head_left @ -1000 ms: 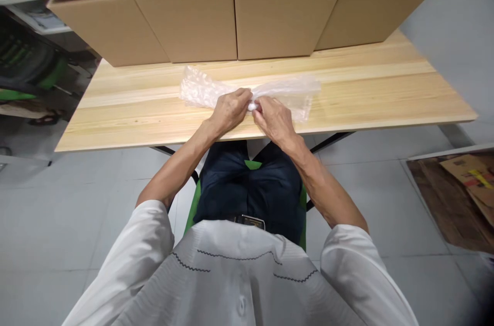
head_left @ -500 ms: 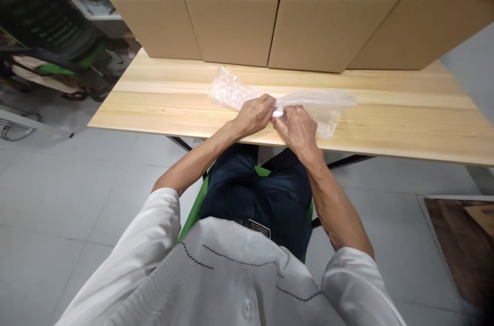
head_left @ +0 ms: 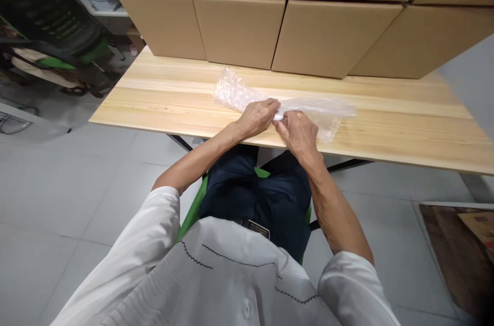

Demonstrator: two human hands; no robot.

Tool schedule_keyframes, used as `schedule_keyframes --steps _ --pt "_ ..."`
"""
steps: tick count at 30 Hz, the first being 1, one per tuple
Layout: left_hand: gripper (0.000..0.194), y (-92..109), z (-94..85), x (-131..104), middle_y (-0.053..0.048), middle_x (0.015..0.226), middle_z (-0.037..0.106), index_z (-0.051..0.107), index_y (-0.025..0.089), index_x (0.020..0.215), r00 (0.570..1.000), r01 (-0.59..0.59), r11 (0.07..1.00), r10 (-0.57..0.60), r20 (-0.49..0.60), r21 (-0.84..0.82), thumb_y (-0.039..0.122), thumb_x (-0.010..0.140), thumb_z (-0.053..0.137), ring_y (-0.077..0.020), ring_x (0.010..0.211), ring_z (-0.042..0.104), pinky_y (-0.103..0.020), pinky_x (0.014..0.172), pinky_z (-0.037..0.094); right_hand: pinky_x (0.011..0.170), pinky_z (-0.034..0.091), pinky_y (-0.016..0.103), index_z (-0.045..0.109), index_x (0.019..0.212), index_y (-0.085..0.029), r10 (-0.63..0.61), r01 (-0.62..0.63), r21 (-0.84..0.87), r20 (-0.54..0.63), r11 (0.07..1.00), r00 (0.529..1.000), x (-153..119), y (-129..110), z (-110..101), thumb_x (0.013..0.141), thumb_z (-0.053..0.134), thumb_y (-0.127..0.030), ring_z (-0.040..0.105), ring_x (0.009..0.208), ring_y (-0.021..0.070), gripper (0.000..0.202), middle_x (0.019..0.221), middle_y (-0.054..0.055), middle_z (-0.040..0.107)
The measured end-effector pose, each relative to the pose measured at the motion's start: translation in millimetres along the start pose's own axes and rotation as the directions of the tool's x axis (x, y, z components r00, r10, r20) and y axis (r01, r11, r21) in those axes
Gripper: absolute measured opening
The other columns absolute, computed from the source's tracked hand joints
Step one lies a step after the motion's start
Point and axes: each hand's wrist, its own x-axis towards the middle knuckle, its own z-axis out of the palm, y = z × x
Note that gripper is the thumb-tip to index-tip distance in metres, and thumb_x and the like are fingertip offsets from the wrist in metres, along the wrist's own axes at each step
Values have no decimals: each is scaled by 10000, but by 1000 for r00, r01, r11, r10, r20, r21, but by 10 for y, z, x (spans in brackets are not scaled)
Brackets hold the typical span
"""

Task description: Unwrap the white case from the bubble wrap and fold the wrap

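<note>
Right at the near edge of the surface [head_left: 162, 105] sits a small white object [head_left: 278, 115], pinched between your two hands; too little of it shows to say what it is. Your left hand [head_left: 258, 116] is curled closed around its left end, fingers folded over the top. Your right hand [head_left: 299, 132] is closed on it from the right, fingertips meeting the left ones, so the object is braced from both sides, probably so it can't roll while the wrap goes on.

Clear bubble wrap [head_left: 283, 105] lies flat under and behind the hands, spreading left and right of them: the left tail bunches up, the right tail stretches thin toward the far right. Lying flat, it is likely pinned by your hands.

Wrists rest on the surface lip, which steadies the grip. Cardboard boxes [head_left: 239, 28] stand stacked in a row along the far side, well apart from the wrap. A green-and-black chair [head_left: 50, 33] stands far left, off the surface. Flattened cardboard [head_left: 478, 225] lies on the floor, near right.
</note>
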Motion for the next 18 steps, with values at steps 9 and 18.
schedule_keyframes --steps 9,18 --pt "311 -32 -42 -15 -194 1365 816 759 191 1281 1000 -13 1000 13 2 -12 185 1156 474 -332 1232 817 -438 997 622 913 658 545 851 1247 -73 124 -120 -94 36 988 992 145 -289 -18 1117 645 -406 827 1110 473 412 1218 324 850" --pt "311 -139 -6 -17 -180 1338 844 785 190 1270 994 -52 998 50 -95 -22 235 1151 501 -330 1211 829 -451 1017 639 1012 671 594 818 1365 -36 202 -194 -130 51 972 978 8 -16 -322 1066 655 -318 820 1207 495 442 1331 334 837"
